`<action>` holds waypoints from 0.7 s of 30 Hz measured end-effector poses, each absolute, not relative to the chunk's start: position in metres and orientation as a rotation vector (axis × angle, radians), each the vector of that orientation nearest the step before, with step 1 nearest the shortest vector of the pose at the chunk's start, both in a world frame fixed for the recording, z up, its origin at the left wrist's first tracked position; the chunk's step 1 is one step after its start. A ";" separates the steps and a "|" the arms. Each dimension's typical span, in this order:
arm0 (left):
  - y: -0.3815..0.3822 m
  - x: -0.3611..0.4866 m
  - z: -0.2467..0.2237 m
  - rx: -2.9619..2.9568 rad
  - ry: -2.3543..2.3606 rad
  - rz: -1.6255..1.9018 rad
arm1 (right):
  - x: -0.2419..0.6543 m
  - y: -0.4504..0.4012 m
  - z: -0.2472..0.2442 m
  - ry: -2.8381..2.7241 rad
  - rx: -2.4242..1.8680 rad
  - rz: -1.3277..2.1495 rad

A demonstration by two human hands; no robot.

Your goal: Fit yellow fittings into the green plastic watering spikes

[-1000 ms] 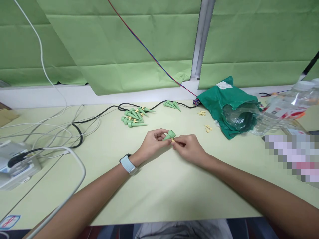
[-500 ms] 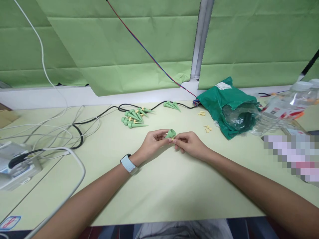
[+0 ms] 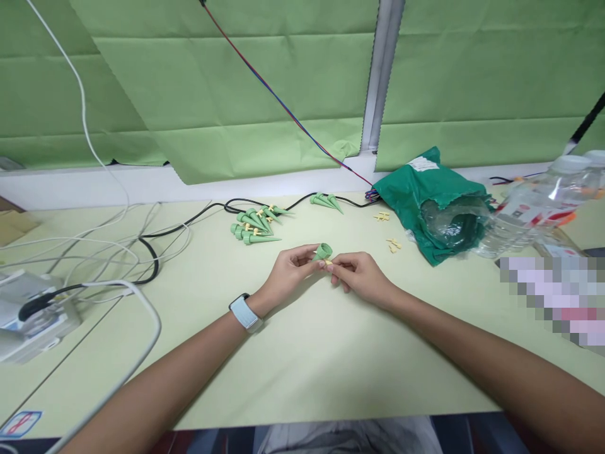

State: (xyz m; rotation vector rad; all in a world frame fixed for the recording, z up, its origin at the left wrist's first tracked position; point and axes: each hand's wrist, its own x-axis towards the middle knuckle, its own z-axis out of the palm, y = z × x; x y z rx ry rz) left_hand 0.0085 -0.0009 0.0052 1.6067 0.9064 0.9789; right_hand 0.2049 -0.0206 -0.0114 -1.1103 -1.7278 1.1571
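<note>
My left hand is closed round a green plastic watering spike, its hollow wide end facing up. A small yellow valve sits at the side of that spike, by my fingertips. The thumb and fingers of my right hand pinch the valve; how deep it sits in the spike cannot be made out. Beyond my left hand lies a group of green spikes with yellow valves among them. Several more spikes lie farther back. Loose yellow valves rest beyond my right hand, with another cluster behind them.
A torn green plastic bag stands at the back right beside clear plastic bottles. White and black cables tangle across the left of the table, near a white power box. Green sheets cover the wall.
Both hands stay almost in place. The spike has turned slightly in my left fingers, and more of the yellow valve shows.
</note>
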 end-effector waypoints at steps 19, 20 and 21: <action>-0.001 0.011 0.006 1.626 0.906 1.007 | 0.200 -0.023 -0.020 -1.692 -1.219 0.703; -0.001 0.011 0.007 1.620 0.916 1.011 | 0.200 -0.024 -0.019 -1.712 -1.227 0.719; -0.001 0.011 0.008 1.614 0.922 1.016 | 0.200 -0.025 -0.018 -1.727 -1.219 0.740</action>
